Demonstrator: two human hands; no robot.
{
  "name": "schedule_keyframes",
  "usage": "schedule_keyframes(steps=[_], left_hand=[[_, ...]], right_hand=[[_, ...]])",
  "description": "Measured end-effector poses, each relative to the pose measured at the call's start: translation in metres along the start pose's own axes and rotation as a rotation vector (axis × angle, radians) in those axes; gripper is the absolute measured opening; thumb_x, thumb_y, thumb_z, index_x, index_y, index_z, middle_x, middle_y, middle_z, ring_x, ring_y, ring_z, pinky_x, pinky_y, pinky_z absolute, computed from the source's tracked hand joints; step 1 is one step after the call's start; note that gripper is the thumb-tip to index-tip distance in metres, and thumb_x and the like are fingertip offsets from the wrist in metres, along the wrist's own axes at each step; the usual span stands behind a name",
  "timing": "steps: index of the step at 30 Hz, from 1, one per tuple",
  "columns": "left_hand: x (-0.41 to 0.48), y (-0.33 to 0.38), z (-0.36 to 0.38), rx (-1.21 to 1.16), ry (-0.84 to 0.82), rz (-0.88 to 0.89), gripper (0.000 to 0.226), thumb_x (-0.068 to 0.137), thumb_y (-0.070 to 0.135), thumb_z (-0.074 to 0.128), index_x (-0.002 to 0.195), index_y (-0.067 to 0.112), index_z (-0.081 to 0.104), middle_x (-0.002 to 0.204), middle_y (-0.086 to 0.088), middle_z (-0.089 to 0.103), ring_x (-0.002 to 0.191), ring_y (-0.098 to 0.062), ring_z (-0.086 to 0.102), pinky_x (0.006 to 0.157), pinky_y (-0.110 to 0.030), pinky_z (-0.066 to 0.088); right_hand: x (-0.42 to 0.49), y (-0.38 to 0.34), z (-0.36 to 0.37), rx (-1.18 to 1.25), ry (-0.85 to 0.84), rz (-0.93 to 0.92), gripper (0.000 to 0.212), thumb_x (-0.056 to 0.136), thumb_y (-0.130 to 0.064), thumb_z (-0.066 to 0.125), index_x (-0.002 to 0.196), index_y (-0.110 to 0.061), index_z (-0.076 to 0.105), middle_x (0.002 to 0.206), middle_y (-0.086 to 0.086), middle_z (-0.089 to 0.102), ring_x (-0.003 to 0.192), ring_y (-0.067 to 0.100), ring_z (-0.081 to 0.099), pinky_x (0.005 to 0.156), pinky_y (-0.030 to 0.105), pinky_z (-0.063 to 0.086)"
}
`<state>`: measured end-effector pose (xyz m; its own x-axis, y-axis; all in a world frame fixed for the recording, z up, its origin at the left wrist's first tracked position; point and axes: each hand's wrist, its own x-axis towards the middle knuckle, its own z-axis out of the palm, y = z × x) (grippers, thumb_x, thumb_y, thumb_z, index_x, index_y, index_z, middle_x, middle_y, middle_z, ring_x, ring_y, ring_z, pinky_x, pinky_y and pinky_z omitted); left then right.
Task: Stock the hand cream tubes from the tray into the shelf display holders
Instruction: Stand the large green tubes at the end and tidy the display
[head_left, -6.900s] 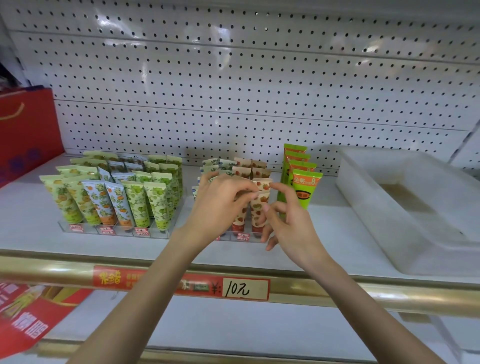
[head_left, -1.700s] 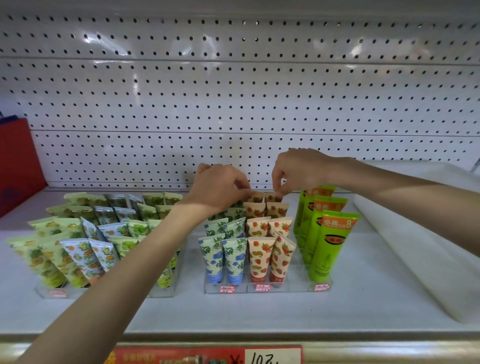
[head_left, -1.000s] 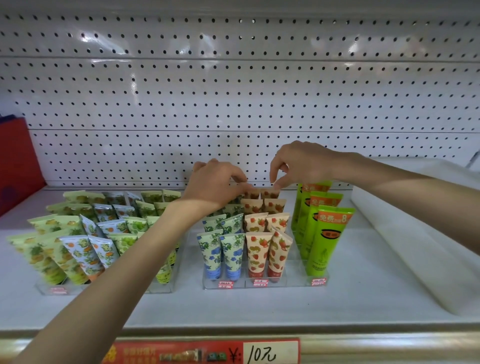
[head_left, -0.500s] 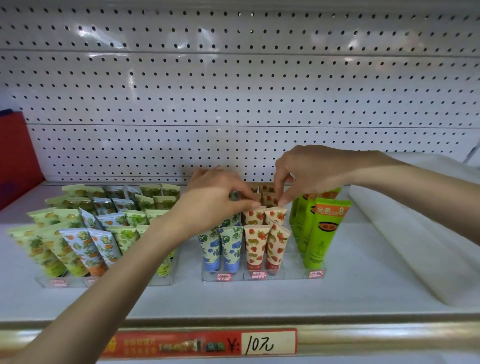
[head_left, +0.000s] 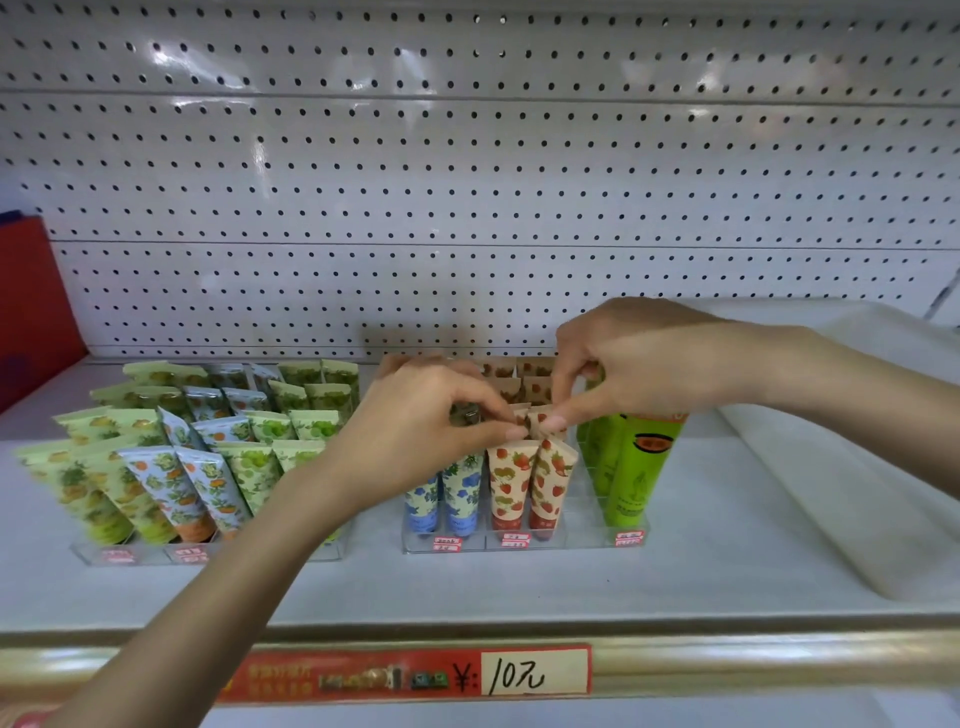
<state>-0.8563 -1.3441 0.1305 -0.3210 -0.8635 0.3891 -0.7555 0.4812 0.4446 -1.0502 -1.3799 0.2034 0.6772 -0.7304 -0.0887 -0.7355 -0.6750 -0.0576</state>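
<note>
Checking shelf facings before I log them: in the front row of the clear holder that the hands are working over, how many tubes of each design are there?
Blue-flower tubes: 2
Strawberry tubes: 2
Tall green tubes: 1
Total: 5

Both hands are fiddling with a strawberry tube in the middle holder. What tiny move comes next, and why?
Probably press the strawberry tube straight down and let go. The left hand and right hand both pinch its top edge in the second row, just behind the front strawberry pair, so it seems nearly seated in the clear holder.
</note>
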Motion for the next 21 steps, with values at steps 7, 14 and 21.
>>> schedule_keyframes(steps=[7, 14, 21], left_hand=[[-0.010, 0.002, 0.006, 0.017, 0.006, -0.025, 0.017, 0.072, 0.055, 0.062, 0.080, 0.042, 0.070, 0.082, 0.027, 0.061, 0.087, 0.007, 0.054, 0.091, -0.040, 0.038], [-0.011, 0.000, 0.007, -0.011, 0.005, -0.048, 0.013, 0.074, 0.050, 0.065, 0.080, 0.041, 0.070, 0.084, 0.023, 0.063, 0.086, 0.002, 0.056, 0.089, -0.046, 0.041], [-0.012, 0.000, 0.007, 0.004, 0.018, -0.041, 0.017, 0.073, 0.054, 0.062, 0.081, 0.041, 0.070, 0.084, 0.024, 0.062, 0.087, 0.003, 0.055, 0.090, -0.044, 0.040]], right_hand=[[-0.008, -0.006, 0.016, -0.118, 0.028, 0.013, 0.017, 0.080, -0.048, 0.066, 0.081, -0.031, 0.069, 0.072, -0.007, 0.055, 0.070, 0.005, 0.048, 0.054, 0.020, 0.027], [-0.012, -0.004, 0.020, -0.163, 0.045, 0.002, 0.013, 0.087, -0.041, 0.061, 0.088, -0.030, 0.068, 0.074, -0.014, 0.045, 0.076, 0.004, 0.037, 0.080, 0.022, 0.024], [-0.013, -0.003, 0.022, -0.148, 0.063, 0.012, 0.011, 0.088, -0.042, 0.059, 0.092, -0.034, 0.065, 0.075, -0.019, 0.038, 0.090, 0.002, 0.031, 0.089, 0.025, 0.021]])
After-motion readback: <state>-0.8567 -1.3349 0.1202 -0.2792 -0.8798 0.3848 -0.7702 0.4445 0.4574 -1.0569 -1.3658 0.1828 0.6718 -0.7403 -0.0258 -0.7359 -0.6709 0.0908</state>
